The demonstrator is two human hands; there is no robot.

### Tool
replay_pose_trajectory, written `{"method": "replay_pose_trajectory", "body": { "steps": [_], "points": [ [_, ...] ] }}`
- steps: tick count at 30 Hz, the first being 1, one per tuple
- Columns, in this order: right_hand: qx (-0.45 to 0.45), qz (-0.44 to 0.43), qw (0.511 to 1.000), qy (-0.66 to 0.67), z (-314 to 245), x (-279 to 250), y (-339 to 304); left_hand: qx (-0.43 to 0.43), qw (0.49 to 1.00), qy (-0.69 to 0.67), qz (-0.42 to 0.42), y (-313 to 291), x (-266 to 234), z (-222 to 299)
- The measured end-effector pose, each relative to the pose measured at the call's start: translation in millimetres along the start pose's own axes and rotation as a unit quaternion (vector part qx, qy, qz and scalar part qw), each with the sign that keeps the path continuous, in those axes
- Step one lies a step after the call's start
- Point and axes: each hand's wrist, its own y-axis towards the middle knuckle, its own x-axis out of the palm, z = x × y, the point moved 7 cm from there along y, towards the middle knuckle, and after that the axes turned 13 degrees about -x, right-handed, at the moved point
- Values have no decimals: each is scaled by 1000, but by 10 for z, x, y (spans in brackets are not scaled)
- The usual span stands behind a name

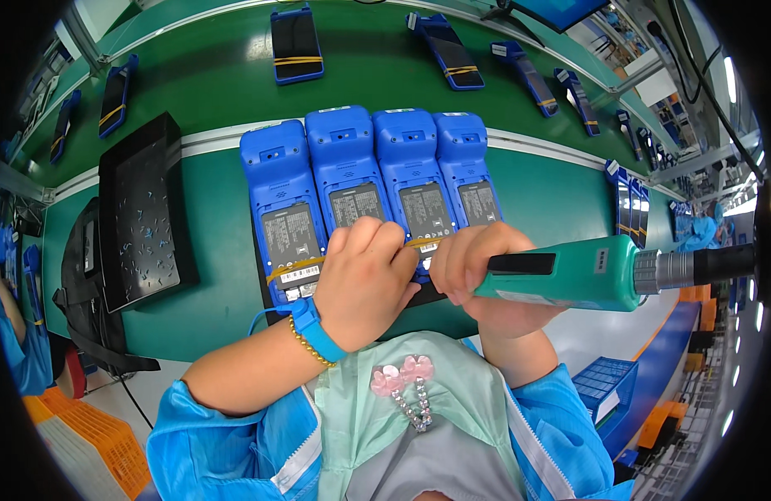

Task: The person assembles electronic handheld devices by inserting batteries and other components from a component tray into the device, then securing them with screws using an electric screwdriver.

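Four blue handheld devices lie side by side, backs up, with dark battery labels showing; one is the leftmost device [273, 167]. Yellow rubber bands [298, 271] cross their lower parts. My left hand [364, 271] is closed over the lower end of the second device, its fingers curled by the bands; what they grip is hidden. It wears a blue wrist strap [318, 330] and a beaded bracelet. My right hand [477, 263] is wrapped around a green electric screwdriver [586, 284], held almost level beside the third and fourth devices. Its tip is hidden behind my fingers.
A black tray [172, 209] with small blue bits stands at left, beside a black strapped bag [85, 309]. Beyond the bench's metal edge, a green conveyor [360, 67] carries several banded devices. More devices [627, 196] stand at right. A blue crate [602, 384] sits lower right.
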Motion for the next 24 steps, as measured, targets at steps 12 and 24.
{"method": "replay_pose_trajectory", "body": {
  "steps": [12,24],
  "points": [
    [-76,78,981,163,-504,-226,145,3,1000,-11,-2,15,-125,63],
    [-17,214,977,1,-653,-414,36,35,999,1,-1,-65,-160,175]
  ]
}}
